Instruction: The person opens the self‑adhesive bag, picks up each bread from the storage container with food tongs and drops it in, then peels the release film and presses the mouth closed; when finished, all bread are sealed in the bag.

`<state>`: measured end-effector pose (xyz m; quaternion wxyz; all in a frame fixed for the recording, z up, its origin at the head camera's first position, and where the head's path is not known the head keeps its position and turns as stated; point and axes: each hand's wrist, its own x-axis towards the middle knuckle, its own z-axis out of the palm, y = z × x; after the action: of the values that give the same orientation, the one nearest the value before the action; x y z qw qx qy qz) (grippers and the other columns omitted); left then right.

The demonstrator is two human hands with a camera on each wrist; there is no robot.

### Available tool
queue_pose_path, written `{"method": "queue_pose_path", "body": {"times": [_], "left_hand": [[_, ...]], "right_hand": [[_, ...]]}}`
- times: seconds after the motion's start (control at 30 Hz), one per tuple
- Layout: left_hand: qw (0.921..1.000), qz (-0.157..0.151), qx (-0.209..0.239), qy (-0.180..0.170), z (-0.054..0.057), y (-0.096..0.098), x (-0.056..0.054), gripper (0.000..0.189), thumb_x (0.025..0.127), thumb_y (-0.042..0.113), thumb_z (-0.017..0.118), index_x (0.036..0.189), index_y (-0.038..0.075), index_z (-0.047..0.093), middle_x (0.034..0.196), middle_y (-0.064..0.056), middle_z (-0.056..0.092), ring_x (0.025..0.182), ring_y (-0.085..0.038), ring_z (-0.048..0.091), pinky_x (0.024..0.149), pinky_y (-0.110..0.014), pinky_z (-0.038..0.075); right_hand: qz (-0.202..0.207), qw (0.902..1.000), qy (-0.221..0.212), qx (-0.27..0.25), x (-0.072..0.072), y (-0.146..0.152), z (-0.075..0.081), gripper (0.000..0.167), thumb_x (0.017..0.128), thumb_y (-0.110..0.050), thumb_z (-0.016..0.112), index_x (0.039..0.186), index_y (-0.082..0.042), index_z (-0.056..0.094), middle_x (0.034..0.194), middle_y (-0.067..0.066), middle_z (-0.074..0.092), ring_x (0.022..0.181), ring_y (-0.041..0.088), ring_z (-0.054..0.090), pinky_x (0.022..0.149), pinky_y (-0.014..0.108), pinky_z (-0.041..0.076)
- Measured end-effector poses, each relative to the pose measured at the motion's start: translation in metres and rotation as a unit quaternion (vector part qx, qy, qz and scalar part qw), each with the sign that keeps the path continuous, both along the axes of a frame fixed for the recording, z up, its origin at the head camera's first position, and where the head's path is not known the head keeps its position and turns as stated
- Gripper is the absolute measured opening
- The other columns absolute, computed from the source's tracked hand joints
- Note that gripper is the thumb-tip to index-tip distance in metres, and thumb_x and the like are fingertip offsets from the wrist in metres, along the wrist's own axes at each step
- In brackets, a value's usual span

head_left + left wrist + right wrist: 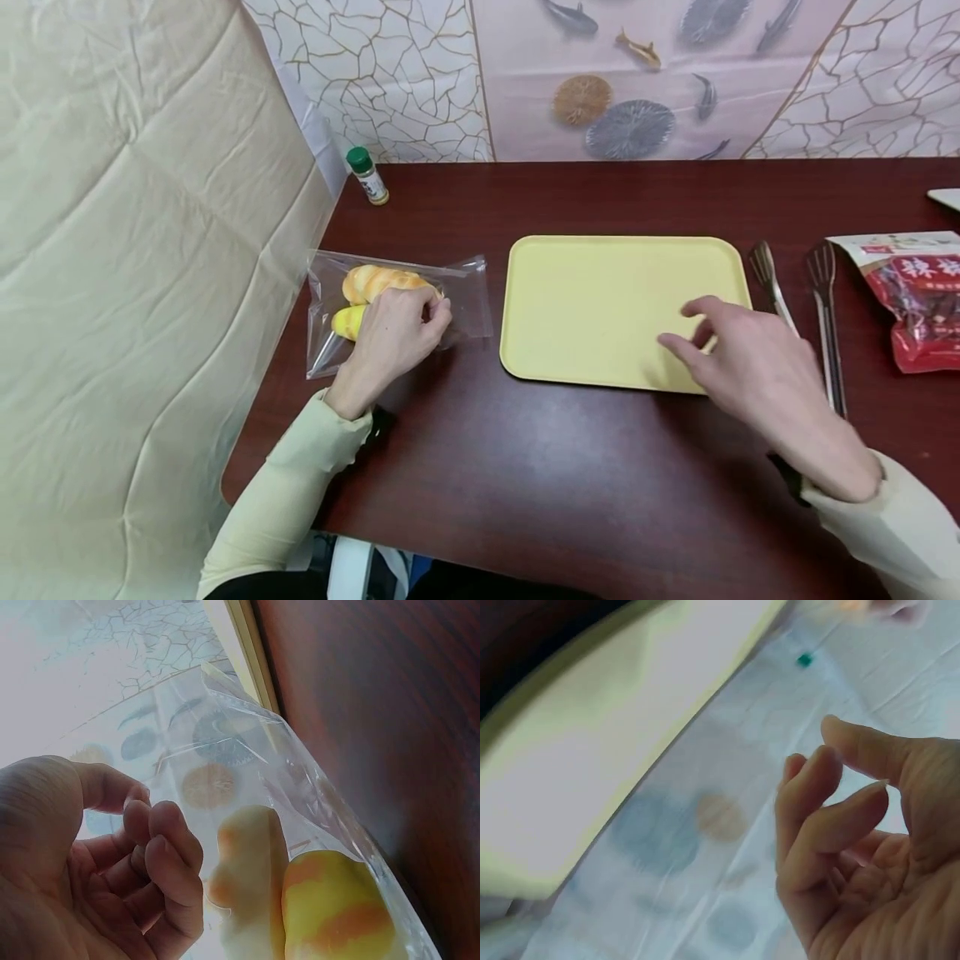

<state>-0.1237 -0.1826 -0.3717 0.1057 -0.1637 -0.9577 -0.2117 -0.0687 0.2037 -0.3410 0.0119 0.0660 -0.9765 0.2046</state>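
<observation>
A clear plastic bag (pixel 471 300) lies on the left of the table. Inside it are an orange-striped toy bread (pixel 381 282) and a bright yellow piece (pixel 348 322), partly hidden by my left hand (pixel 393 332). That hand is over the bag, its fingers curled and thumb tip meeting the fingertips in the left wrist view; I cannot tell whether plastic film is pinched there. My right hand (pixel 757 367) hovers at the lower right corner of a yellow tray (pixel 600 308). Its fingers bend loosely, with a gap to the thumb and nothing held.
Right of the tray lie two metal utensils, one with a shorter head (pixel 763 262) and a fork (pixel 822 271). Beyond them is a red food packet (pixel 926 308). A small green-capped bottle (pixel 368 177) stands at the back left, near a pale quilted cloth (pixel 165 275).
</observation>
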Motion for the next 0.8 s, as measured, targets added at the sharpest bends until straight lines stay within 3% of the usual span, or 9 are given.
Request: {"method": "queue_pose_path", "body": {"times": [0.27,0.47,0.57,0.67,0.7,0.8], "left_hand": [[0.9999,-0.015,0.004,0.007,0.000,0.001,-0.001,0.045,0.099,0.017,0.063,0.056,0.016,0.050,0.051,0.001,0.044,0.050,-0.020,0.047,0.050,-0.032,0.032],[0.9998,-0.018,0.002,0.009,0.000,0.000,-0.002,0.045,0.099,0.016,0.063,0.056,0.015,0.051,0.051,0.001,0.044,0.051,-0.021,0.047,0.050,-0.033,0.032],[0.9998,-0.017,0.003,0.002,0.001,-0.001,-0.002,0.046,0.100,0.017,0.063,0.055,0.015,0.052,0.050,0.001,0.043,0.050,-0.020,0.046,0.049,-0.032,0.032],[0.9999,-0.015,0.006,-0.004,0.003,-0.002,-0.002,0.046,0.100,0.017,0.064,0.056,0.015,0.053,0.050,0.000,0.044,0.050,-0.020,0.046,0.049,-0.031,0.031],[0.9999,-0.013,0.007,-0.005,0.003,-0.002,-0.002,0.046,0.100,0.018,0.064,0.056,0.015,0.054,0.050,0.000,0.044,0.050,-0.020,0.046,0.049,-0.031,0.031],[0.9999,-0.006,0.008,-0.007,0.003,-0.003,-0.001,0.045,0.100,0.018,0.064,0.056,0.015,0.055,0.051,0.001,0.045,0.051,-0.020,0.046,0.049,-0.031,0.032]], "right_hand": [[0.100,0.9900,-0.010,-0.099,-0.007,-0.071,0.004,0.021,0.097,-0.024,0.081,0.112,-0.010,0.080,0.083,-0.001,0.080,0.067,0.012,0.071,0.072,0.040,0.053],[0.142,0.9681,-0.098,-0.181,-0.018,-0.119,-0.019,0.028,0.098,-0.019,0.077,0.124,-0.008,0.078,0.084,0.000,0.083,0.065,0.006,0.071,0.082,0.036,0.056],[0.129,0.9408,-0.177,-0.259,-0.020,-0.142,-0.030,0.040,0.099,-0.016,0.075,0.138,-0.007,0.071,0.090,0.006,0.084,0.061,0.013,0.073,0.073,0.034,0.060],[0.089,0.9023,-0.246,-0.343,-0.020,-0.161,-0.037,0.049,0.099,-0.012,0.073,0.148,-0.009,0.063,0.100,0.015,0.083,0.059,0.024,0.074,0.057,0.035,0.060],[0.075,0.8900,-0.261,-0.366,-0.020,-0.167,-0.038,0.051,0.100,-0.011,0.073,0.149,-0.009,0.062,0.102,0.018,0.082,0.059,0.026,0.073,0.053,0.037,0.060],[0.039,0.8664,-0.277,-0.414,-0.021,-0.181,-0.044,0.050,0.101,-0.008,0.070,0.150,-0.008,0.060,0.107,0.022,0.081,0.061,0.023,0.074,0.052,0.037,0.060]]}}
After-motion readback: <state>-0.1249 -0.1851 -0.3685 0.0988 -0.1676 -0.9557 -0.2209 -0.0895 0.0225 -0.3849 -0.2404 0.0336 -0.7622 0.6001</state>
